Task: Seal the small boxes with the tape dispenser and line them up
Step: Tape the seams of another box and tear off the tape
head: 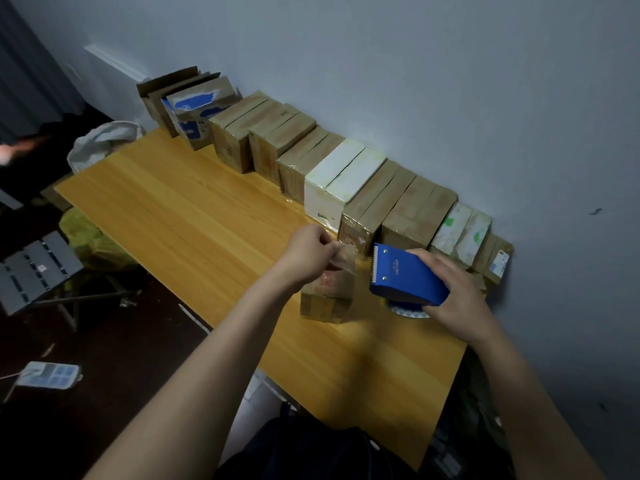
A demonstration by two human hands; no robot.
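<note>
Over table (pixel 194 216) | dispenser (pixel 405 275) axis left-right, teeth leftward | right grip (pixel 457 289) clamps it | left grip (pixel 308 254) pinches tape (pixel 346 258)

A light wooden desk (pixel 194 216) stands against a blue-grey wall (pixel 415 81). Left of it sit a crumpled white bag (pixel 104 140) and a yellow bag (pixel 90 244).

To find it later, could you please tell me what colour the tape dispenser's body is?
Blue box-shaped tape dispenser; clearest in the head view.
</note>
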